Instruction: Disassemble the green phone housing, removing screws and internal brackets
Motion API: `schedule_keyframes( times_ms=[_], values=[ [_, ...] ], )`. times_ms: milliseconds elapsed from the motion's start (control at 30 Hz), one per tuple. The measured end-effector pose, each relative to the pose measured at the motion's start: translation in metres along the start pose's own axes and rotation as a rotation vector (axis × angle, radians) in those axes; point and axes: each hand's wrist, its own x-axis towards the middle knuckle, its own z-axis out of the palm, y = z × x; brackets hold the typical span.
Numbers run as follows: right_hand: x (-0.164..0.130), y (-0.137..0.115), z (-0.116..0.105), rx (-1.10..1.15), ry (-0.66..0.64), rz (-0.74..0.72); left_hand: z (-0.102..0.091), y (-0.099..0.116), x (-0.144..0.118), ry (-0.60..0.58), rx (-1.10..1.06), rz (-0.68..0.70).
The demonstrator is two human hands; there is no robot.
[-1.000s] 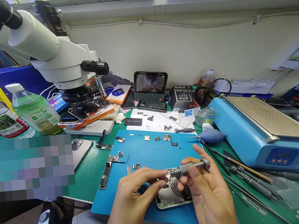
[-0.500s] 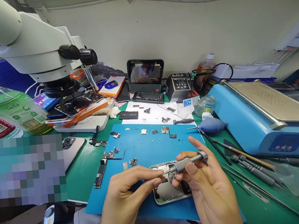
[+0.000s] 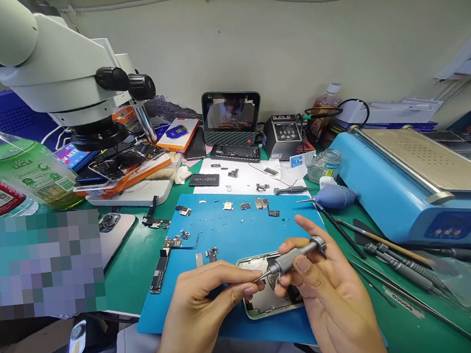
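My right hand (image 3: 330, 295) grips a small grey knurled screwdriver (image 3: 294, 256), held nearly level with its tip pointing left. My left hand (image 3: 202, 313) pinches its thumb and forefinger together right at that tip; whether a tiny part sits between them I cannot tell. Beneath both hands lies an opened phone housing (image 3: 264, 301) on the blue work mat (image 3: 225, 238). Small brackets, screws and flex parts lie scattered across the far half of the mat. A long logic board (image 3: 160, 271) rests at the mat's left edge.
A white microscope (image 3: 54, 72) overhangs the left. A blue heating machine (image 3: 416, 192) fills the right, with tweezers and screwdrivers (image 3: 394, 272) lying before it. A blue air blower (image 3: 332, 197), a glass jar (image 3: 323, 166), a small screen (image 3: 232, 118) and green bottles (image 3: 26, 169) stand around.
The view dropped from a second ago, then steadied. Both hands stay together at the screwdriver tip, with the screwdriver tilted slightly more and its tip a little lower.
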Motion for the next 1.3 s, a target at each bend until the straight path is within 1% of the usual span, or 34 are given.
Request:
schedule_keyframes(
  times_ms=[200,300,400,467,533,600,667,733,767,867,900,967,1167,1300],
  values=[
    [0.0,0.0,-0.003,0.043,-0.028,0.018,-0.001,-0.003,-0.002,-0.046,-0.029,0.019],
    [0.002,-0.001,-0.004,0.08,-0.017,0.024,0.0,-0.002,-0.001,-0.071,-0.003,0.027],
    [0.007,-0.004,-0.006,0.135,0.043,0.013,0.0,-0.001,0.0,-0.053,0.126,0.028],
    [0.009,-0.006,-0.006,0.137,0.131,-0.026,0.0,-0.002,-0.001,-0.03,0.308,0.086],
    [0.008,-0.006,-0.005,0.086,0.237,-0.114,-0.001,-0.003,-0.005,-0.029,0.539,0.179],
    [0.003,-0.004,-0.004,-0.028,0.338,-0.254,0.0,-0.006,-0.009,-0.061,0.729,0.258],
    [-0.004,0.001,-0.005,-0.219,0.421,-0.412,0.0,-0.01,-0.013,-0.128,0.828,0.298],
    [-0.011,0.009,-0.011,-0.449,0.456,-0.546,0.001,-0.012,-0.017,-0.184,0.87,0.313],
    [-0.014,0.014,-0.016,-0.547,0.439,-0.601,0.001,-0.013,-0.019,-0.198,0.886,0.309],
    [-0.021,0.027,-0.031,-0.752,0.288,-0.678,0.0,-0.013,-0.023,-0.216,0.909,0.309],
    [-0.024,0.03,-0.034,-0.805,0.239,-0.707,-0.001,-0.012,-0.023,-0.219,0.906,0.313],
    [-0.028,0.035,-0.035,-0.88,0.189,-0.759,-0.003,-0.011,-0.024,-0.206,0.896,0.308],
    [-0.033,0.044,-0.018,-0.942,0.201,-0.893,-0.006,-0.012,-0.022,-0.14,0.83,0.244],
    [-0.028,0.044,-0.017,-0.952,0.163,-0.922,-0.004,-0.013,-0.019,-0.088,0.777,0.238]
  ],
)
